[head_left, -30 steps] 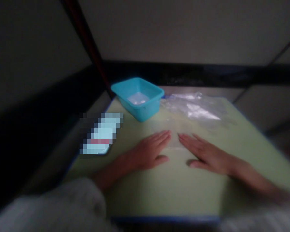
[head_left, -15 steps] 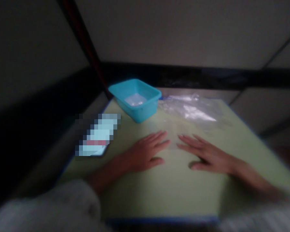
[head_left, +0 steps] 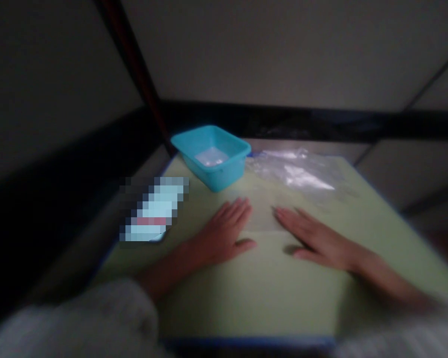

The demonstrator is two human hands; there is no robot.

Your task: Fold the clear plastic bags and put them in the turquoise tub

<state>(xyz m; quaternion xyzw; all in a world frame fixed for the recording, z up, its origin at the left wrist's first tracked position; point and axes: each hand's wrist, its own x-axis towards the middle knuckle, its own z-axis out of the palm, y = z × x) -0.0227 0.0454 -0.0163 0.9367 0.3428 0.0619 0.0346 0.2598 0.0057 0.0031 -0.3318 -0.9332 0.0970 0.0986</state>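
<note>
My left hand lies flat with its fingers stretched out, palm down. Across from it, my right hand is also flat, fingers extended and thumb apart. Between and partly under the two hands is a thin, see-through plastic sheet or bag, faint against the yellow-green tabletop. Both hands' fingers seem to touch its sides. Beyond them, a pile of clear plastic bags reflects the light. A turquoise plastic basin stands behind my left hand, with something pale and shiny at its bottom.
A bright, pixelated flat object, perhaps a phone, lies along the table's left edge. Behind the table rises a grey wall with a dark band at its foot. Blue trim runs along the table's front edge.
The fingers of both hands have drawn closer together, and my left fingertips have shifted slightly left and away. More of the clear sheet shows between the hands. The view has moved slightly.
</note>
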